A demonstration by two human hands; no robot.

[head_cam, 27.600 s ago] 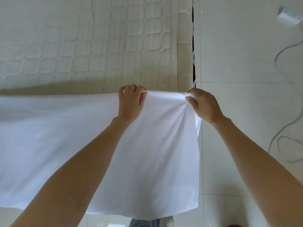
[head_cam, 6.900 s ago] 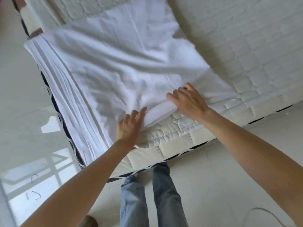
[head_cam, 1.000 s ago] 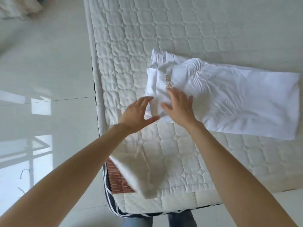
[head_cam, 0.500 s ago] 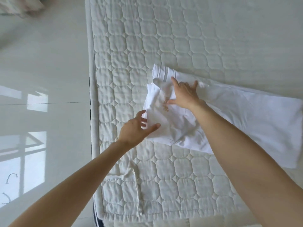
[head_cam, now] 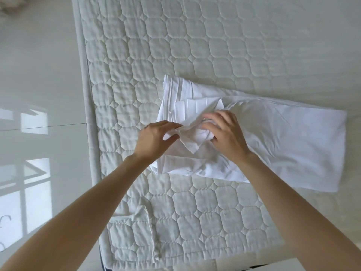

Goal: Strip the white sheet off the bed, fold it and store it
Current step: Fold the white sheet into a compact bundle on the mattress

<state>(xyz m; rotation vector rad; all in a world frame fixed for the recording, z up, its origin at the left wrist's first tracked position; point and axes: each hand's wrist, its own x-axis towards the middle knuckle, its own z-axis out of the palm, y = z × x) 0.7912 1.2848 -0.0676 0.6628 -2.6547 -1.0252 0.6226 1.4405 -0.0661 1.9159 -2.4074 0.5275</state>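
Quilted off-white padding covers the mattress (head_cam: 195,55), which fills most of the view; glossy pale floor (head_cam: 39,75) lies along its left side, with window light reflected on it. On the mattress, toward its right half and well in from the left edge, lies the white sheet (head_cam: 283,137), folded into a long band that runs off to the right, its left end bunched and rumpled with several layered edges showing. A loose strip of the quilted cover (head_cam: 152,231) hangs wrinkled on the mattress near its lower left corner, well apart from the sheet. Both bare forearms reach in from the bottom of the view to the sheet's rumpled left end. The left hand (head_cam: 156,139) pinches a raised fold of the sheet between curled fingers and thumb. The right hand (head_cam: 226,133), just beside it, has its fingers curled into the crumpled cloth, gripping it.
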